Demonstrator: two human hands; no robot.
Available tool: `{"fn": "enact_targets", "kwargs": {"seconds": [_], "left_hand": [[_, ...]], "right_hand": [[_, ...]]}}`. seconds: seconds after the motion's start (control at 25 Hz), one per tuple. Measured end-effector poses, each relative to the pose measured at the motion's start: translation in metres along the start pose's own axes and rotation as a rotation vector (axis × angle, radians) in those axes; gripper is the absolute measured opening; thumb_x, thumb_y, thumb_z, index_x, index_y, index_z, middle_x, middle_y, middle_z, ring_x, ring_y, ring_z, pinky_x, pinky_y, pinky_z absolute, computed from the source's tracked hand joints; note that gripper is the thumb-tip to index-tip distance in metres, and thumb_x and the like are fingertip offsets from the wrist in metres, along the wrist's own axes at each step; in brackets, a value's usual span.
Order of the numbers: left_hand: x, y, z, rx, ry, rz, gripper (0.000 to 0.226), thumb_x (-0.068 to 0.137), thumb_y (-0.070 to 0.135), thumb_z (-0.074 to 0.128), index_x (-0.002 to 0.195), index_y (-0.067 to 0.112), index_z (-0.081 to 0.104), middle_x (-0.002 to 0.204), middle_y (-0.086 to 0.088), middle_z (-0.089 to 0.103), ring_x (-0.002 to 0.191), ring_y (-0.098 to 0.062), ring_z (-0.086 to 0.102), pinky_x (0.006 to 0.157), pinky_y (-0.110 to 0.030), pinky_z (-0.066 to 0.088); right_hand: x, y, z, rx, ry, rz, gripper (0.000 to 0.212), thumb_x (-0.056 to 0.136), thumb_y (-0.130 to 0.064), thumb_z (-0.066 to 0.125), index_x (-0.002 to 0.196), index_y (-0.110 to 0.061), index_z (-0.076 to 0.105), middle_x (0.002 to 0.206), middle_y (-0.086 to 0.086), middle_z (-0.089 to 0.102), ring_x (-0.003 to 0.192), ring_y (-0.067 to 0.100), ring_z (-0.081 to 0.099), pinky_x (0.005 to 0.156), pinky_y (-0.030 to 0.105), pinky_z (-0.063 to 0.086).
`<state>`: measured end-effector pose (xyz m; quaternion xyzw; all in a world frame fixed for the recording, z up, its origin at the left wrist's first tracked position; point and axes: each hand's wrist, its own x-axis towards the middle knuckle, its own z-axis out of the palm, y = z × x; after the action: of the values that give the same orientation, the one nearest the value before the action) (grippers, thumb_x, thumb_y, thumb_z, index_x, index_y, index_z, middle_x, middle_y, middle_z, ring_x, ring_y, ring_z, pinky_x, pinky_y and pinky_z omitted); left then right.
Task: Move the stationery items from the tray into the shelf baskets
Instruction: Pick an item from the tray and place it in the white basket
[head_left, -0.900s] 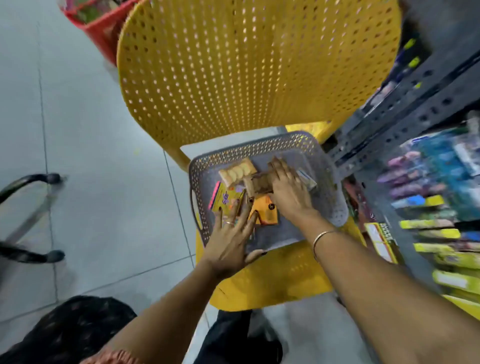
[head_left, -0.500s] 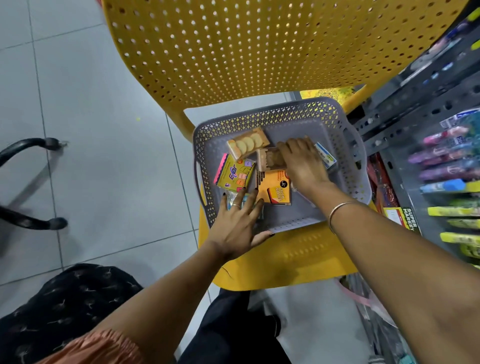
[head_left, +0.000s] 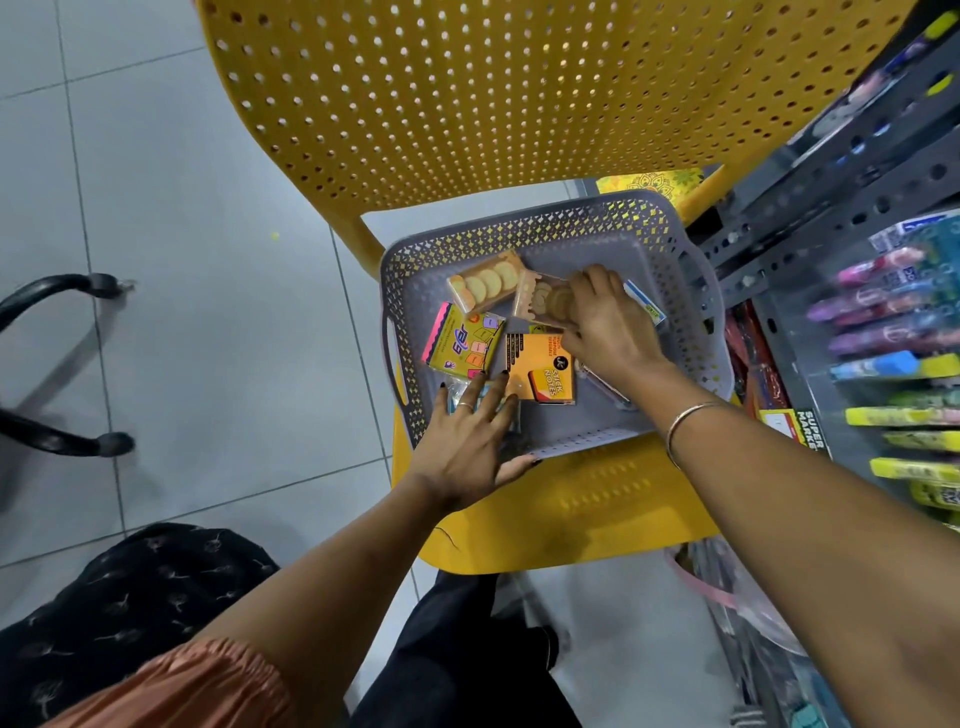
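A grey perforated tray (head_left: 685, 291) sits on the seat of a yellow chair. Inside lie a clear pack of round beige pieces (head_left: 485, 283), a yellow sticky-note pack with a pink edge (head_left: 462, 340), an orange stick-notes pack (head_left: 543, 369) and a small white and blue item (head_left: 647, 306). My right hand (head_left: 605, 322) rests on a second clear pack of round pieces (head_left: 545, 304), fingers curled over it. My left hand (head_left: 470, 441) lies flat, fingers spread, over a small bluish packet at the tray's near left corner.
The yellow perforated chair (head_left: 519, 93) fills the top of the view. A grey metal shelf (head_left: 841, 208) on the right holds pens and markers (head_left: 893, 364). Black chair legs (head_left: 62, 364) stand on the tiled floor at left.
The view has dropped closer to the tray. My right hand has slid onto the second clear pack; my left hand stays spread at the tray's near left corner.
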<state>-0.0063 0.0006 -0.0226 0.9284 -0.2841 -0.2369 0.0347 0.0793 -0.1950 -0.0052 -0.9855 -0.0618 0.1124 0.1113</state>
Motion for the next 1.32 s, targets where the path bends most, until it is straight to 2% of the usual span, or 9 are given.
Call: {"fn": "enact_targets", "kwargs": {"seconds": [0.2,0.28,0.36,0.48,0.64,0.8,1.04,1.16,1.32], "left_hand": [[-0.003,0.004,-0.022,0.003,0.037,0.004,0.095,0.078,0.074,-0.003,0.147,0.012,0.019,0.155,-0.010,0.007,0.141,-0.029,0.001,0.109,-0.058,0.010],[0.000,0.006,-0.044,0.001,0.105,0.055,0.093,0.082,0.074,0.003,0.141,0.009,0.035,0.152,-0.015,0.020,0.139,-0.033,0.015,0.105,-0.060,0.018],[0.008,0.010,-0.078,0.021,0.203,0.136,0.081,0.086,0.068,0.022,0.128,0.005,0.052,0.143,-0.020,0.038,0.129,-0.038,0.037,0.097,-0.063,0.032],[0.030,0.032,-0.156,0.029,0.381,0.249,0.074,0.084,0.061,0.033,0.124,0.002,0.055,0.139,-0.021,0.044,0.126,-0.037,0.041,0.094,-0.057,0.040],[0.049,0.097,-0.268,0.055,0.588,0.449,0.076,0.090,0.062,0.027,0.131,0.001,0.047,0.142,-0.020,0.039,0.131,-0.034,0.034,0.100,-0.049,0.035],[0.058,0.168,-0.349,0.087,0.626,0.638,0.084,0.091,0.064,0.014,0.129,-0.003,0.047,0.137,-0.022,0.044,0.127,-0.036,0.040,0.095,-0.049,0.041],[0.083,0.239,-0.383,0.143,0.564,0.820,0.089,0.082,0.067,0.026,0.140,0.000,0.033,0.148,-0.017,0.029,0.136,-0.030,0.024,0.109,-0.040,0.021],[0.100,0.255,-0.380,0.163,0.518,0.812,0.090,0.084,0.070,0.035,0.145,0.005,0.022,0.153,-0.012,0.018,0.138,-0.026,0.017,0.111,-0.037,0.017],[0.113,0.269,-0.376,0.227,0.493,0.835,0.088,0.085,0.066,0.042,0.147,0.008,0.016,0.154,-0.009,0.015,0.139,-0.023,0.014,0.111,-0.035,0.016]], "right_hand": [[-0.011,0.000,-0.062,0.116,0.133,0.055,0.051,0.074,-0.017,0.061,0.120,-0.002,0.047,0.121,0.018,0.050,0.116,0.034,0.045,0.085,0.045,0.048],[-0.015,0.000,-0.100,0.174,0.214,0.085,0.052,0.072,-0.015,0.060,0.121,-0.003,0.048,0.121,0.017,0.051,0.116,0.033,0.045,0.084,0.045,0.050],[-0.025,-0.003,-0.152,0.190,0.300,0.113,0.051,0.073,-0.015,0.060,0.121,-0.005,0.048,0.120,0.016,0.051,0.116,0.033,0.045,0.085,0.044,0.049],[-0.053,-0.005,-0.242,0.172,0.461,0.125,0.053,0.071,-0.030,0.047,0.119,-0.006,0.050,0.115,0.015,0.053,0.112,0.031,0.047,0.089,0.039,0.043],[-0.111,-0.011,-0.351,0.197,0.629,0.130,0.060,0.067,-0.036,0.037,0.119,-0.011,0.051,0.112,0.010,0.055,0.109,0.024,0.048,0.089,0.034,0.042],[-0.172,-0.004,-0.426,0.168,0.737,0.214,0.056,0.068,-0.037,0.039,0.116,-0.013,0.053,0.111,0.008,0.054,0.107,0.023,0.049,0.084,0.035,0.044],[-0.247,0.050,-0.471,0.097,0.793,0.501,0.048,0.071,-0.043,0.045,0.105,-0.010,0.057,0.104,0.010,0.056,0.101,0.026,0.053,0.082,0.037,0.045],[-0.273,0.084,-0.463,0.080,0.737,0.644,0.042,0.079,-0.035,0.061,0.112,-0.009,0.056,0.115,0.010,0.055,0.110,0.028,0.052,0.089,0.037,0.044],[-0.283,0.115,-0.432,0.138,0.608,0.804,0.055,0.080,-0.044,0.061,0.119,-0.006,0.054,0.123,0.014,0.054,0.114,0.030,0.051,0.093,0.038,0.046]]}}
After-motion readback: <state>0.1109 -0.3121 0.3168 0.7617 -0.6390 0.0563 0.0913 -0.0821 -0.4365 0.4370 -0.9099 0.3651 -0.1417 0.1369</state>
